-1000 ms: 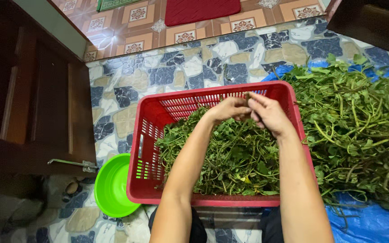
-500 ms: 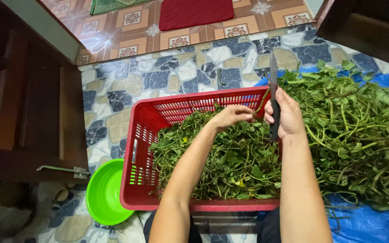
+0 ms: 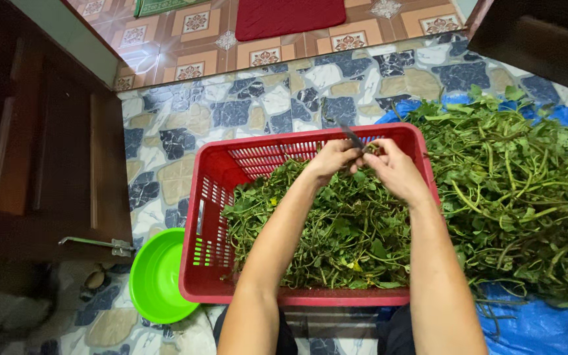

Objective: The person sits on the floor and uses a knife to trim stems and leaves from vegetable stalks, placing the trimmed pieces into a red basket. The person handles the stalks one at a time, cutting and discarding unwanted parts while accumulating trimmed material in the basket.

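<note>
A red slotted plastic basket (image 3: 213, 197) sits on the floor in front of me, filled with green leafy stems (image 3: 336, 230). Both hands meet over its far rim. My left hand (image 3: 331, 158) pinches a leafy stem. My right hand (image 3: 396, 172) grips a small dark-bladed knife (image 3: 351, 136), its blade pointing up and away between the two hands. A large pile of leafy greens (image 3: 520, 190) lies to the right of the basket on a blue plastic sheet (image 3: 540, 329).
A bright green plastic bowl (image 3: 156, 276) stands at the basket's left near corner. A dark wooden door (image 3: 41, 158) with a metal latch is on the left. The floor is stone-patterned tile; a red mat (image 3: 287, 16) lies on patterned tiles beyond.
My right hand, which was out to the right holding the knife upright over the pile, has come back to meet my left hand over the basket's far rim. The view shifted slightly.
</note>
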`<control>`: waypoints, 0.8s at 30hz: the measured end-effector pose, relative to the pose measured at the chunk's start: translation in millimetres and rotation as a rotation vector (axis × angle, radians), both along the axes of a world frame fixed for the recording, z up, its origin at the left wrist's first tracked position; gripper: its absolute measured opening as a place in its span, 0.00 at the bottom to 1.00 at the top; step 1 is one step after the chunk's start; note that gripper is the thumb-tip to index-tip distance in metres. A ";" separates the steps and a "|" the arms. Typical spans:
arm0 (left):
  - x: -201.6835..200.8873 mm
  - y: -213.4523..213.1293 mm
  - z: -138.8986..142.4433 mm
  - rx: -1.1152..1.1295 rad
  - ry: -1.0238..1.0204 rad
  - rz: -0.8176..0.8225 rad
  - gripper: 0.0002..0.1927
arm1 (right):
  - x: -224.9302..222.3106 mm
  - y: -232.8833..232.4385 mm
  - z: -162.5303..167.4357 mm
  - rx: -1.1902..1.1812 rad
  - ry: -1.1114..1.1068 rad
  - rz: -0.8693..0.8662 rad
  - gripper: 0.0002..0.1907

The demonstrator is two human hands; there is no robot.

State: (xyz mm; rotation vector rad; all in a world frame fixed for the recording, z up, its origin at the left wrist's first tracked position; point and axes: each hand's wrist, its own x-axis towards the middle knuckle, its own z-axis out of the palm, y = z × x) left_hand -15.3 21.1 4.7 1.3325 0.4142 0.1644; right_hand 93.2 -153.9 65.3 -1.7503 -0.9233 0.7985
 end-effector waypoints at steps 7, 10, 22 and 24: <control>12.1 -40.6 33.6 0.239 0.020 -0.143 0.11 | 6.8 -12.3 22.0 -0.183 -0.429 -0.361 0.14; 12.0 -59.0 45.6 0.418 0.015 0.041 0.11 | 22.1 -41.9 48.2 0.041 -0.509 -0.793 0.29; 1.5 7.2 12.8 -0.249 -0.287 0.213 0.16 | -0.8 -1.8 -17.7 -0.217 -0.336 -0.149 0.21; -6.4 18.0 3.3 -0.108 -0.089 0.225 0.21 | 15.5 -6.6 -30.2 -0.259 -0.396 -0.281 0.20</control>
